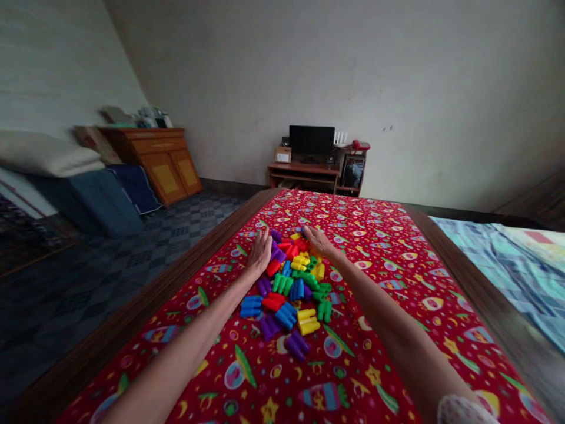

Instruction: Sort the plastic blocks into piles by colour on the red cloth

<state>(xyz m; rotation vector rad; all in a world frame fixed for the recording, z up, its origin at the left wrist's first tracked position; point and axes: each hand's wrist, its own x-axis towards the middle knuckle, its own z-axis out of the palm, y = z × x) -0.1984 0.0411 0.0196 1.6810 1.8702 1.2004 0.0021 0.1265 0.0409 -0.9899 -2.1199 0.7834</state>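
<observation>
A loose pile of colourful plastic building blocks (282,285) in red, yellow, green, blue and purple lies on a red patterned cloth (300,377). The pieces look like short tubes joined side by side. At the pile's left far edge my left hand (259,253) rests with fingers stretched forward, against the purple blocks (276,253). My right hand (318,241) curves around the far right edge, its fingers extended beside a small blue block (303,230). Part of the right hand's fingers is hard to make out. Nearest me lies a purple block (297,345), with a yellow block (308,322) just beyond it.
Dark wooden borders (176,282) flank the cloth. Beyond it stands a desk (304,169) with a monitor (311,141). A wooden cabinet (165,162) is at the left, and a checked blue cloth (503,259) lies at the right.
</observation>
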